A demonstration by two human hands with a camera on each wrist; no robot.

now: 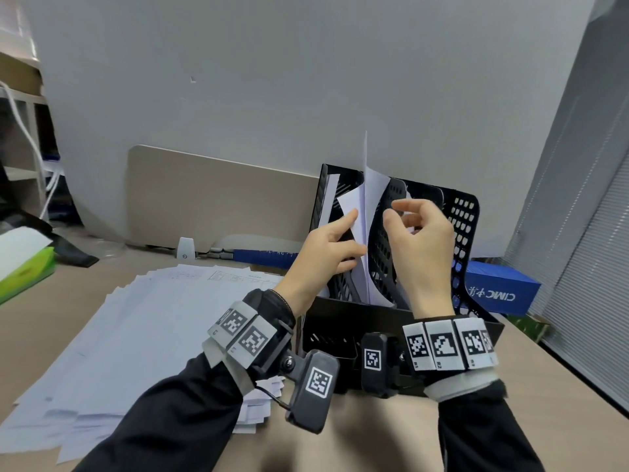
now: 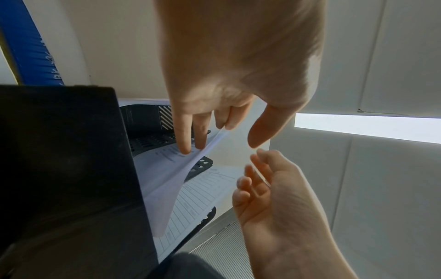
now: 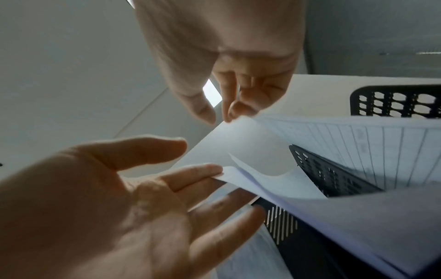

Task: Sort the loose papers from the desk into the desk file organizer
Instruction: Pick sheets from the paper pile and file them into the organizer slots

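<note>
Over the organizer (image 1: 469, 233), our left hand (image 1: 326, 247) steadies curling sheets (image 1: 369, 206); our right hand (image 1: 422, 229), seemingly empty, hovers half-open; they could crumple.

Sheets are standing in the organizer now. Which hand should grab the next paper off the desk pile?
Probably the left hand: the paper pile lies on its side, while the right hand hovers over the organizer.

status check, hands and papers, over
Left hand open, fingers pressing sheets in organizer slot. Right hand hovering, holding nothing. Loose stack still on desk. Nothing in the way.
</note>
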